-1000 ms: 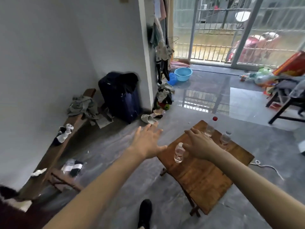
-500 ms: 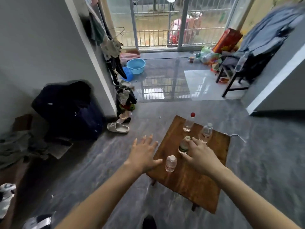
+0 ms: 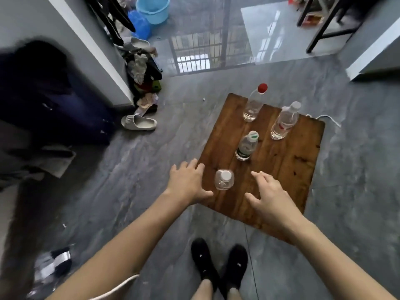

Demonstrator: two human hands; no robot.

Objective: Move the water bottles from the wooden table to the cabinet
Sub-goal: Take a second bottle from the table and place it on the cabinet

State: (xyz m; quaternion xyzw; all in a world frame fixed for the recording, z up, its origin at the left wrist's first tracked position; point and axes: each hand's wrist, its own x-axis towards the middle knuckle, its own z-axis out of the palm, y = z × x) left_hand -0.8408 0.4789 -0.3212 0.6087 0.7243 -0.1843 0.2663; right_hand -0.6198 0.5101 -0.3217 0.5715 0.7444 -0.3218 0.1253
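Observation:
Several clear water bottles stand upright on a low wooden table (image 3: 287,165). Nearest me is a white-capped bottle (image 3: 224,179). A green-labelled bottle (image 3: 246,146) stands behind it. At the far side stand a red-capped bottle (image 3: 253,103) and a white-capped bottle (image 3: 284,121). My left hand (image 3: 187,183) hovers open just left of the nearest bottle, fingers spread, not touching it. My right hand (image 3: 267,195) hangs open over the table to that bottle's right. No cabinet is in view.
My black shoes (image 3: 218,267) stand on the grey floor before the table. A dark suitcase (image 3: 49,94) leans on the left wall, with a slipper (image 3: 138,122) and a heap of clothes beside it. A blue basin (image 3: 153,8) and black chair legs (image 3: 320,24) lie farther back.
The view has tilted down and drawn closer to the table. Both hands have come to either side of the nearest bottle; the right hand has pulled back from the green-labelled bottle.

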